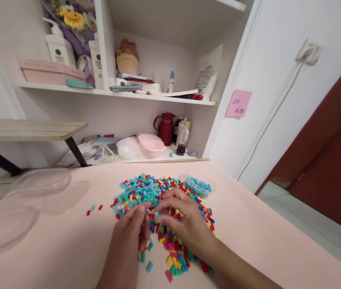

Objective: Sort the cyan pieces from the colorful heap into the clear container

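A wide heap of small coloured plastic bricks (142, 192), in light blue, red, yellow, green and dark blue, lies on the pink tabletop. My left hand (131, 226) is at the near left side of the heap, its thumb and fingers pinched together. Something small and pale shows at its fingertips, too small to name. Over the middle of the heap, my right hand (185, 220) has its thumb and fingers apart in a curve, with bricks visible beneath them. Beyond it, a clear plastic tub (212, 189) contains light blue bricks.
Clear plastic containers and lids (42, 182) lie at the left. A few loose bricks (92, 207) are between them and the heap. Behind the table, shelving holds a red jug (166, 128), a bottle of dark liquid (183, 139) and a pink bowl (151, 144).
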Tool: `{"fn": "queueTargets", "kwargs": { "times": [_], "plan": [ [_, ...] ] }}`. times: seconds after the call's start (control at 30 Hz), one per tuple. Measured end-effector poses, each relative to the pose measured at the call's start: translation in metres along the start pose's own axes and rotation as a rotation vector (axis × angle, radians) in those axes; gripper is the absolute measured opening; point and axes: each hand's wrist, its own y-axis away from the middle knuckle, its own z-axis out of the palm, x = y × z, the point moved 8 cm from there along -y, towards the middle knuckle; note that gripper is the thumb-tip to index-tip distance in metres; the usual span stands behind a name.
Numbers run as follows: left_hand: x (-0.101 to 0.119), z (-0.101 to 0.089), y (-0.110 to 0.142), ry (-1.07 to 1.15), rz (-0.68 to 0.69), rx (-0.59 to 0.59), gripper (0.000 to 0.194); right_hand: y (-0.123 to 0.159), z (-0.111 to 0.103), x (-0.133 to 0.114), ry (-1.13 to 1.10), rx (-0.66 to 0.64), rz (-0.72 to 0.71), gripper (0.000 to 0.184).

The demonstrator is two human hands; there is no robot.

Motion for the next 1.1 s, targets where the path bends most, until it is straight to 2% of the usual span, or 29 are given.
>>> {"fn": "queueTargets", "kwargs": {
  "times": [0.13,0.33,0.6,0.77,0.9,1.1],
  "plan": [
    [0.0,0.015,0.004,0.005,-0.02,-0.122,0.043,0.002,-0.001,-0.005,0.008,0.025,-0.069,0.011],
    [-0.01,0.02,0.002,-0.018,-0.066,-0.197,0.043,0.002,-0.003,-0.012,0.052,0.061,-0.126,0.01],
    [-0.006,0.024,0.003,0.093,-0.088,-0.201,0.046,0.0,-0.003,-0.009,-0.034,0.04,-0.079,0.012],
    [-0.009,0.023,-0.002,0.096,-0.058,-0.202,0.044,-0.002,-0.003,-0.014,-0.106,-0.02,-0.065,0.022],
    [-0.01,0.021,-0.003,0.085,-0.056,-0.205,0.046,-0.002,-0.003,-0.018,-0.098,-0.05,-0.075,0.023],
    [-0.01,0.025,-0.001,0.11,-0.089,-0.257,0.043,-0.001,-0.003,-0.014,-0.023,-0.027,-0.083,0.019]
  ]
}}
